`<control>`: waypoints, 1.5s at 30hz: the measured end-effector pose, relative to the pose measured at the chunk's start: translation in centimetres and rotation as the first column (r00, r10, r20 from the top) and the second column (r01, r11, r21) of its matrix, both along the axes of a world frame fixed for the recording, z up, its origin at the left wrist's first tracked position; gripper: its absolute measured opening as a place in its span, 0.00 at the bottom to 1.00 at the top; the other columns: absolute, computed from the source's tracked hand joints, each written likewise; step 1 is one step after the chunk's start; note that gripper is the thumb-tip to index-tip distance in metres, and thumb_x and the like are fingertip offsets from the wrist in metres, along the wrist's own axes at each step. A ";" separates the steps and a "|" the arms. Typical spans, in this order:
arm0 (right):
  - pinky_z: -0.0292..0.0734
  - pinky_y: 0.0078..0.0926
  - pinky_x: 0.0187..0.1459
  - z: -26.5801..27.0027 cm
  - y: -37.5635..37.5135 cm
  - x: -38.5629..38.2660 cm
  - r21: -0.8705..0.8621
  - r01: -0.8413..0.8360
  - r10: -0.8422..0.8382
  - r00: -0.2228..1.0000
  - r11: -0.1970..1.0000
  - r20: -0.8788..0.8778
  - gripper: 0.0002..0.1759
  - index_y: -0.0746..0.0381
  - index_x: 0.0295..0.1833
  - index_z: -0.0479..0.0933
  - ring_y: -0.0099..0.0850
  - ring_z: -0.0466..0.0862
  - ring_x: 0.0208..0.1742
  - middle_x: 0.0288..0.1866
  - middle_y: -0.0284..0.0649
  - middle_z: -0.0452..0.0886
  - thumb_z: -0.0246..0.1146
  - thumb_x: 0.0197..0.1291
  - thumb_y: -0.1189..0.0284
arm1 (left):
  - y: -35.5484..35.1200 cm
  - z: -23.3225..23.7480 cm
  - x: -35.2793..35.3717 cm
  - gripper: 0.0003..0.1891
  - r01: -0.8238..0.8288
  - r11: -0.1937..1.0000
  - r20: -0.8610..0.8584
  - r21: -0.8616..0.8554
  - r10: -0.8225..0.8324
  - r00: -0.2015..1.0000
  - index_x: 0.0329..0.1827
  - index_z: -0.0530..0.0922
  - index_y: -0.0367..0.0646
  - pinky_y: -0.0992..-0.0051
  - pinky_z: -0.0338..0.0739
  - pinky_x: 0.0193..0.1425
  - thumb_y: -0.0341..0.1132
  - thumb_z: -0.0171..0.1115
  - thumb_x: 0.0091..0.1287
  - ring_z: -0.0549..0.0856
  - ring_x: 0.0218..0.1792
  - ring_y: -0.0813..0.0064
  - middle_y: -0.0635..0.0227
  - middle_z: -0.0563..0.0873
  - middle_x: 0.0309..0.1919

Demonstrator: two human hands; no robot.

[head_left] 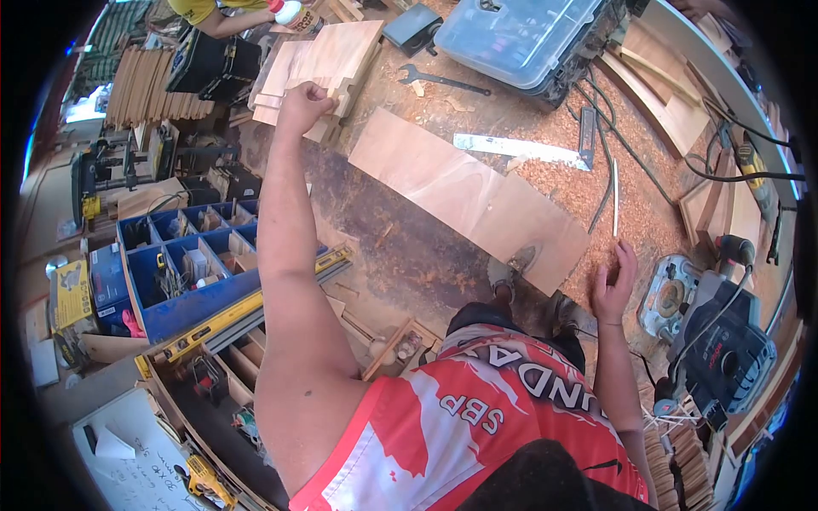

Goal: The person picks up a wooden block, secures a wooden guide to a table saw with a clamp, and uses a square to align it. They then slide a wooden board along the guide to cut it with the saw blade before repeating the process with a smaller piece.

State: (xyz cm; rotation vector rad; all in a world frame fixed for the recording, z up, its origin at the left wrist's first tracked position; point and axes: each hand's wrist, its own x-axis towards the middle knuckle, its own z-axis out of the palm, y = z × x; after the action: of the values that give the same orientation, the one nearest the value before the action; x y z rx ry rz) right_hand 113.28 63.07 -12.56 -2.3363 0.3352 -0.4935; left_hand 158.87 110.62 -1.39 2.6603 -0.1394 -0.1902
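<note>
My left hand reaches out over a stack of flat wooden boards. Its fingers are curled and pressed together at the near corner of the stack, beside a notched wood strip; what they pinch, if anything, is too small to make out. At the bench edge, my right hand has its fingers apart and holds nothing. A thin white stick lies just beyond it on the sawdust. Between my hands, a long plywood panel juts over the near edge of the bench. A try square lies behind the panel.
A wrench and a clear-lidded case lie farther back. On the right are a jigsaw-like power tool and cables. Blue compartment trays and a yellow level stand left. Another person's arm is near a glue bottle.
</note>
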 end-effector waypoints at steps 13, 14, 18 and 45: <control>0.63 0.45 0.71 0.4 0.1 0.3 -0.013 0.009 -0.009 1.000 1.000 -0.013 0.23 0.67 0.63 0.72 0.53 0.71 0.68 0.67 0.56 0.72 0.61 0.63 0.71 | 0.6 0.2 0.2 0.14 -0.002 0.984 -0.010 -0.180 0.000 1.000 0.29 0.81 0.37 0.74 0.77 0.34 0.40 0.74 0.57 0.82 0.27 0.80 0.69 0.84 0.23; 0.63 0.45 0.71 0.5 0.2 0.3 -0.008 0.009 -0.009 1.000 1.000 -0.012 0.23 0.67 0.63 0.72 0.53 0.71 0.68 0.67 0.56 0.72 0.60 0.63 0.71 | 0.7 0.0 0.2 0.14 -0.003 0.983 -0.008 -0.183 0.002 1.000 0.29 0.81 0.37 0.74 0.77 0.34 0.40 0.74 0.57 0.82 0.27 0.80 0.69 0.84 0.23; 0.63 0.45 0.71 0.5 0.2 0.3 -0.020 0.004 -0.004 1.000 1.000 -0.012 0.23 0.67 0.62 0.72 0.53 0.71 0.69 0.66 0.56 0.72 0.60 0.64 0.70 | 1.1 -0.7 0.3 0.12 0.069 0.994 0.055 -0.085 -0.065 0.996 0.32 0.80 0.38 0.76 0.77 0.33 0.37 0.74 0.58 0.81 0.27 0.81 0.71 0.83 0.24; 0.62 0.43 0.73 1.9 0.0 -9.4 0.116 -0.238 0.236 0.971 0.964 0.030 0.34 0.64 0.68 0.70 0.50 0.67 0.74 0.72 0.54 0.68 0.64 0.66 0.53 | -25.9 -2.5 -39.3 0.16 0.356 0.610 -0.514 -0.708 -0.791 0.332 0.63 0.76 0.42 0.78 0.79 0.33 0.25 0.53 0.73 0.82 0.30 0.79 0.67 0.81 0.43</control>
State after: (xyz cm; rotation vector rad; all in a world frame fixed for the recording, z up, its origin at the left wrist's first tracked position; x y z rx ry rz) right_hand 103.91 63.03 -10.64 -2.2185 0.0726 -0.3647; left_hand 119.53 84.70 -3.88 1.6275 -0.7768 -1.4043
